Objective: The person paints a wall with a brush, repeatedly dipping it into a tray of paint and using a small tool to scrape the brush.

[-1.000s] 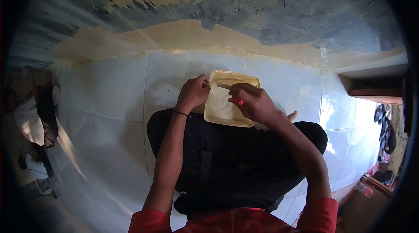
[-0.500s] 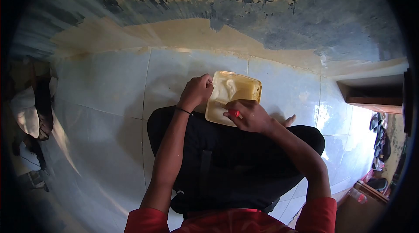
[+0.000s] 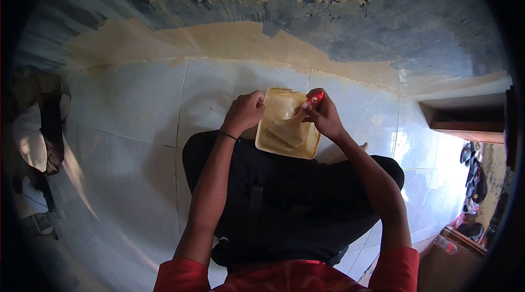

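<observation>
A shallow cream-coloured plastic tray (image 3: 266, 147) rests on the floor in front of my crossed legs, smeared inside with pale paint. My left hand (image 3: 244, 110) is closed at the tray's upper left edge, pinching the rim. Over the right side of the tray, my right hand (image 3: 322, 115) grips a wide paintbrush (image 3: 286, 133) with a red handle end. The brush's pale, coated head lies low in the tray, pointing down and left. My right fingers hide part of its handle.
Grey-blue floor tiles (image 3: 131, 100) surround me. Ahead rises a wall (image 3: 246, 40) with patchy grey and beige paint. Bags or cloths (image 3: 41, 133) are at the far left. A wooden shelf (image 3: 465, 126) and several shoes (image 3: 470, 166) are on the right.
My right hand has moved up and turned, lifting the red handle end to the tray's upper right. The brush head now shows lower in the tray. My left hand stays at the rim.
</observation>
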Demonstrator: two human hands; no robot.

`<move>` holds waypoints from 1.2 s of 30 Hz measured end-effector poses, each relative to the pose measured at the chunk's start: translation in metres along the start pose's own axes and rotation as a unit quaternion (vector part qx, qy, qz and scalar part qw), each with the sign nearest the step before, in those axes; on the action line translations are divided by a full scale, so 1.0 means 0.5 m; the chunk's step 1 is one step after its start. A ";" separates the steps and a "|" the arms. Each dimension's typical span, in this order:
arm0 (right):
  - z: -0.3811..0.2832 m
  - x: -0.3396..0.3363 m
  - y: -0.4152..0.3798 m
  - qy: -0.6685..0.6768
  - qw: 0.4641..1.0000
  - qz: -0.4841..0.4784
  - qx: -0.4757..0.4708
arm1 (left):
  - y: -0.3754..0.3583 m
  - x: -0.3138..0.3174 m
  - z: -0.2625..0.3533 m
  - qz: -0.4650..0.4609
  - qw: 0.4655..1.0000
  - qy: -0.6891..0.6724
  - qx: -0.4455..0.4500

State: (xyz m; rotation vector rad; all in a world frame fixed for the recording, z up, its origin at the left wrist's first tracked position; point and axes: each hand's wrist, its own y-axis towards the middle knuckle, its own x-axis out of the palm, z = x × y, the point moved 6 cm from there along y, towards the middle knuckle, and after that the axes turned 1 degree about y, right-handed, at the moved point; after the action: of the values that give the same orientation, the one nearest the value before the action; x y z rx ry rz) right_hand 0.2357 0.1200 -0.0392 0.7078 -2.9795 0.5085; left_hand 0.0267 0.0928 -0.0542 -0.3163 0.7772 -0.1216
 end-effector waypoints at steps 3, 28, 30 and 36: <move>0.004 -0.010 0.002 0.001 1.000 0.002 0.013 | 0.001 0.003 -0.003 0.000 1.000 -0.005 0.007; -0.077 0.048 -0.025 -0.239 0.964 -0.071 -0.093 | -0.005 -0.009 0.015 0.025 1.000 0.006 0.018; -0.085 0.045 -0.022 -0.292 0.949 -0.064 -0.101 | -0.005 -0.007 0.011 0.015 1.000 0.000 0.011; -0.109 0.037 -0.031 -0.317 0.938 -0.026 -0.137 | -0.003 -0.005 0.006 0.019 1.000 0.006 0.016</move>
State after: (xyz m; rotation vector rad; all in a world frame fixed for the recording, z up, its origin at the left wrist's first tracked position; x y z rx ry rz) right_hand 0.2240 0.1163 0.0190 1.0874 -3.4779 -0.1885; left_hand 0.0272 0.0927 -0.0501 -0.2697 0.7925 -0.0998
